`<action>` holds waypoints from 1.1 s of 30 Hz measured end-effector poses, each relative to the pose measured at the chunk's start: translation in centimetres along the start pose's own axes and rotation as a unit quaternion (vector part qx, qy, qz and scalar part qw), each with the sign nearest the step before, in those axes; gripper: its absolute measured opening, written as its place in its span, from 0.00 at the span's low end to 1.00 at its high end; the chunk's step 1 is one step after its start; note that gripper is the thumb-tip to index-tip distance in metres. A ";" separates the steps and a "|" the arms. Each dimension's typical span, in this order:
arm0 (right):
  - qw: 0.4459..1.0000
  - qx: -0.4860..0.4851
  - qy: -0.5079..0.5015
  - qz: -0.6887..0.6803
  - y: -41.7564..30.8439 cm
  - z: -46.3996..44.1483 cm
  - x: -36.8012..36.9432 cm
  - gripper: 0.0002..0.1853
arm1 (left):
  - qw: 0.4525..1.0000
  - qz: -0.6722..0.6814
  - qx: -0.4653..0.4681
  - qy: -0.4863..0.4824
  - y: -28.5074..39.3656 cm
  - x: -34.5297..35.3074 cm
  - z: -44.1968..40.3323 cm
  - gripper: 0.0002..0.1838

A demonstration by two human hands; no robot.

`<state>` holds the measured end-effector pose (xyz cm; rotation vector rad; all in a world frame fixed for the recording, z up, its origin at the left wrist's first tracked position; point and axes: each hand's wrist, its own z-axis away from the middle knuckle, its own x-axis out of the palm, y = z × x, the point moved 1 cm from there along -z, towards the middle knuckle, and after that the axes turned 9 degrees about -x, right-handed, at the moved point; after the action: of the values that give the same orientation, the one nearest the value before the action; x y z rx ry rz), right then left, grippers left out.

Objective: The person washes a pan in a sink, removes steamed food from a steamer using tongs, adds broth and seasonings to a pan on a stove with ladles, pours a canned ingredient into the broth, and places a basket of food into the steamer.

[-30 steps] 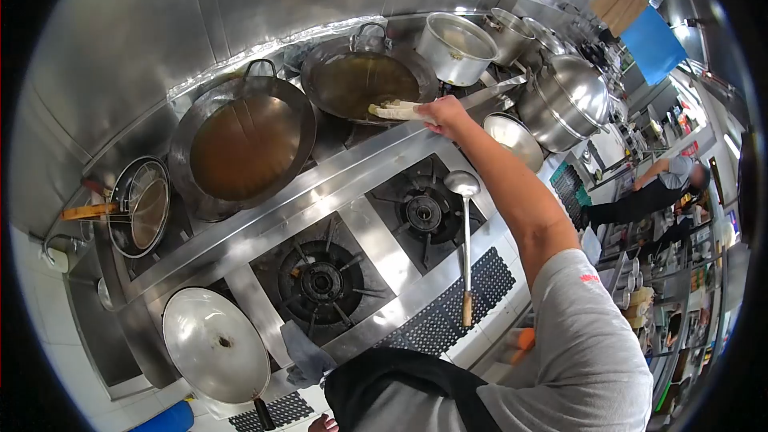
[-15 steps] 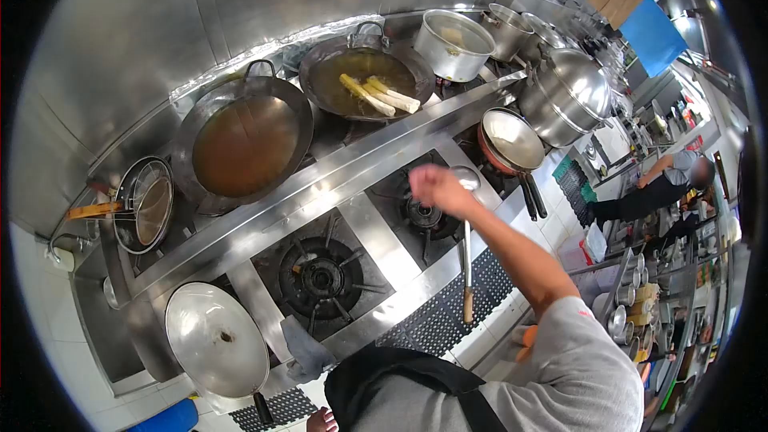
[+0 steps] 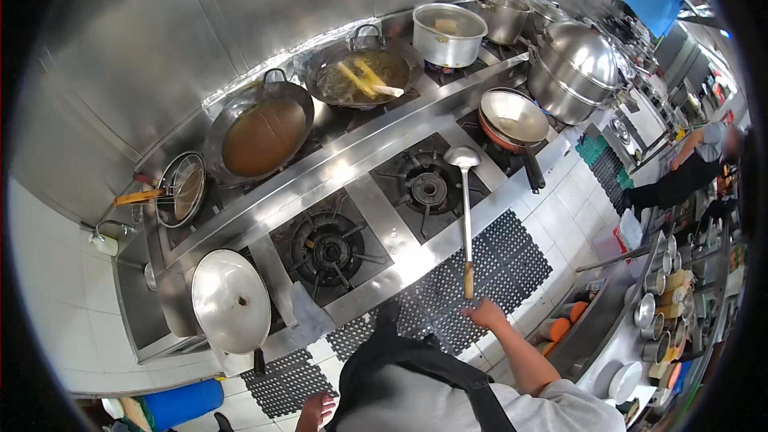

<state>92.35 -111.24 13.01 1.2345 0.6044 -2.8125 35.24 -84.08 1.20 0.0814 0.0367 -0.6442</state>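
Head view: Pale-tipped yellow stalks [image 3: 357, 80] seen at 12 o'clock, lying in liquid in wok [image 3: 326, 99]. Wok of brown liquid [image 3: 266, 138] set at 10 o'clock, deep pot [image 3: 449, 51] at 1. Ladle [image 3: 466, 208] laid bowl-up on stove worktop [image 3: 384, 224], wooden grip pointed toward 5 o'clock. Right hand [image 3: 486, 314] seen at 5, just beside grip end, nothing visibly held; finger spread cannot be told. Left hand [image 3: 320, 406] shown between 6 and 7, empty, fingers parted, near apron [image 3: 416, 358]. Co-worker [image 3: 698, 162] pictured at 3.
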 end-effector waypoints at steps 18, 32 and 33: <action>0.885 -0.184 0.352 -0.241 -1.5 -4.6 -1.1 0.17 | 0.990 -0.078 0.072 0.091 -6.7 -2.6 3.9 0.20; 0.870 -0.306 0.318 -0.222 -10.1 -0.7 -10.4 0.19 | 0.986 0.057 0.154 0.032 -8.2 -4.6 -3.0 0.20; 0.871 -0.309 0.317 -0.211 -10.9 -0.8 -10.9 0.19 | 0.988 0.076 0.118 0.071 -7.5 -4.2 -2.3 0.20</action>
<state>98.64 -102.45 24.01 2.0022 1.8154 -2.0476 27.35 -87.31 -1.33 0.3558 0.0916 -0.4871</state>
